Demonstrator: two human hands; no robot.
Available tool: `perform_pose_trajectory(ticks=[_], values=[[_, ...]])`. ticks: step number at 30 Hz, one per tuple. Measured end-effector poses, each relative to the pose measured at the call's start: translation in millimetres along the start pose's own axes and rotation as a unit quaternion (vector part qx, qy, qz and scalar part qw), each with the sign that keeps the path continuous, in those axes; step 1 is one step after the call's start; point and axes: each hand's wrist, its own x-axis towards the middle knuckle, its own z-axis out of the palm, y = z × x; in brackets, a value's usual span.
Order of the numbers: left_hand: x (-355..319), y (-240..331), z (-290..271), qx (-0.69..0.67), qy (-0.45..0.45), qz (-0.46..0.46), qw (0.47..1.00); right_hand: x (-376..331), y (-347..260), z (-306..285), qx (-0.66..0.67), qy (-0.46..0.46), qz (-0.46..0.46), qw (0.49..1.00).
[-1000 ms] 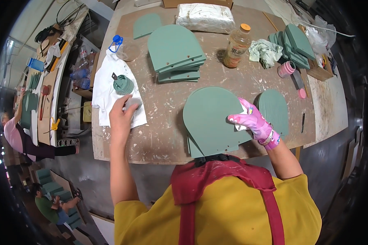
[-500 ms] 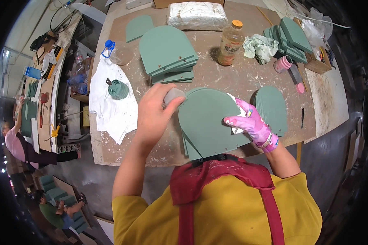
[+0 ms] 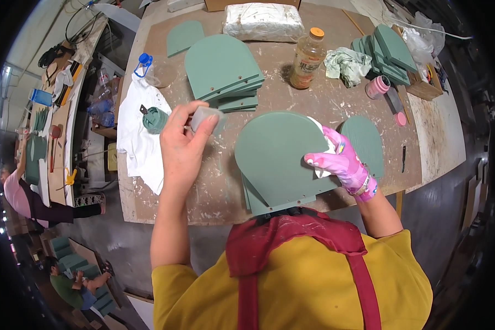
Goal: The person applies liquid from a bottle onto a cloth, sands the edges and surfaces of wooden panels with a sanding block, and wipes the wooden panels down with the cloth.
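In my bare left hand (image 3: pixel 182 146) is a small pale grey block (image 3: pixel 203 117), slightly blurred, pinched between thumb and fingers; it looks like a sanding block. The block is apart from the green round-topped panel (image 3: pixel 278 157). My right hand (image 3: pixel 344 165), in a pink patterned glove, grips that panel's right edge, thumb on top. A white cloth (image 3: pixel 323 173) is bunched between glove and panel. The panel is held over other green panels at the table's near edge. A further stack of green panels (image 3: pixel 363 143) is partly behind my right hand.
A panel stack (image 3: pixel 220 66) stands beyond my hands on the paint-specked table (image 3: pixel 214 198). Around it are an orange-capped bottle (image 3: pixel 307 60), a crumpled rag (image 3: pixel 347 65), a pink jar (image 3: pixel 377 87) and a white-wrapped block (image 3: pixel 263 22). A green-smeared container (image 3: pixel 155 121) sits on white cloth. Two people are at far left.
My left hand has moved left with the grey block, away from the panel's edge. My right hand keeps its grip, and the held panel has shifted slightly up and left.
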Motion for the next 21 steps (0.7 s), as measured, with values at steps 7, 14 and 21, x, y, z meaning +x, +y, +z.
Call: perform_pose_trajectory(ticks=[7, 14, 21], values=[[0, 56, 34, 0.018, -0.032, 0.214, 0.976, -1, -4, 16, -0.058, -0.027, -0.007, 0.998], [4, 55, 37, 0.083, -0.045, 0.241, 0.966, 3, -3, 12, -0.081, -0.047, -0.025, 0.995], [2, 74, 62, 0.12, -0.112, 0.337, 0.927, 1, -11, 19, -0.03, -0.051, 0.005, 0.998]])
